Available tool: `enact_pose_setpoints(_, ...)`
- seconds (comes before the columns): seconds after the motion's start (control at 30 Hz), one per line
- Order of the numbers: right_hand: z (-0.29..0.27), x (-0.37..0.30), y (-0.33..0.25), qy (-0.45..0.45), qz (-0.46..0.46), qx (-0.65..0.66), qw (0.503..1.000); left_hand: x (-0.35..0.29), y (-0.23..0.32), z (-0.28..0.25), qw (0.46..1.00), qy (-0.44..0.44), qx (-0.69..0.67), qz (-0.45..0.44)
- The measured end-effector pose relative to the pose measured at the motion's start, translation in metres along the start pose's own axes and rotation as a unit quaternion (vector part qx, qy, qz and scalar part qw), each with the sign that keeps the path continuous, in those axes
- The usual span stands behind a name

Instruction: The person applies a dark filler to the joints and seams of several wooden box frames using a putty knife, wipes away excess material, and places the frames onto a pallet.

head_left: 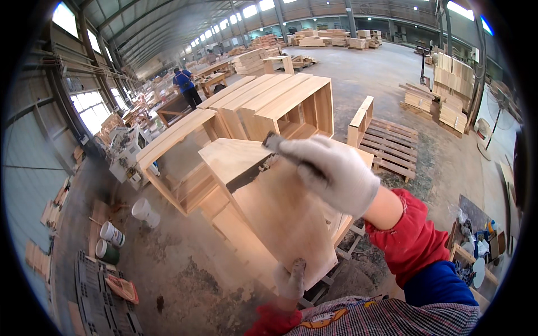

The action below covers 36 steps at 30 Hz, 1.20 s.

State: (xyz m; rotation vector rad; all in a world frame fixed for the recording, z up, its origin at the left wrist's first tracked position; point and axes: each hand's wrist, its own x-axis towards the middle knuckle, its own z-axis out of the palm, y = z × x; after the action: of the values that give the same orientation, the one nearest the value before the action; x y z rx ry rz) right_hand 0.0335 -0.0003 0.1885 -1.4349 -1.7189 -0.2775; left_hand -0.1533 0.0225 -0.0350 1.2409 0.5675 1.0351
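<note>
A pale wooden board lies slanted in front of me, over wooden frames. Across its far part runs a dark band with ragged, crumbly bits along one edge. My right hand, in a white glove, is closed above the board. From its fingertips sticks out a small dark flat piece, whose kind I cannot make out; motion blurs the hand. At the board's near end my left hand, also gloved, grips the edge with its stained thumb on top. Its other fingers are mostly hidden.
Open wooden box frames stand close together beyond the board. A slatted pallet lies at the right. White buckets stand on the floor to the left. Farther back a person in blue stands near workbenches; timber stacks rise at the far right.
</note>
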Motion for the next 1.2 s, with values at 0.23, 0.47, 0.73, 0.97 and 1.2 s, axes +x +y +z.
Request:
enact_pose_setpoints(0.23, -0.011, -0.003, -0.03, -0.116, -0.066, -0.009, 0.991, -0.001, 0.006, 0.001, 1.0, -0.015, -0.015, -0.004)
enact_pose_setpoints(0.47, -0.034, 0.005, -0.021, -0.168, -0.041, -0.092, 0.981, -0.004, -0.001, 0.004, 0.999, 0.006, -0.051, 0.002)
enact_pose_setpoints(0.73, -0.055, -0.013, 0.01, -0.108, 0.002, -0.072, 0.992, -0.005, -0.013, -0.012, 0.999, -0.027, -0.021, -0.025)
enact_pose_setpoints(0.97, 0.001, -0.021, 0.005, -0.02, 0.002, 0.064, 0.998, -0.007, -0.016, -0.012, 0.999, 0.002, -0.034, -0.021)
enact_pose_setpoints(1.2, -0.017, -0.01, 0.003, -0.016, -0.045, 0.018, 0.999, -0.008, -0.011, -0.007, 0.999, 0.02, -0.05, 0.0)
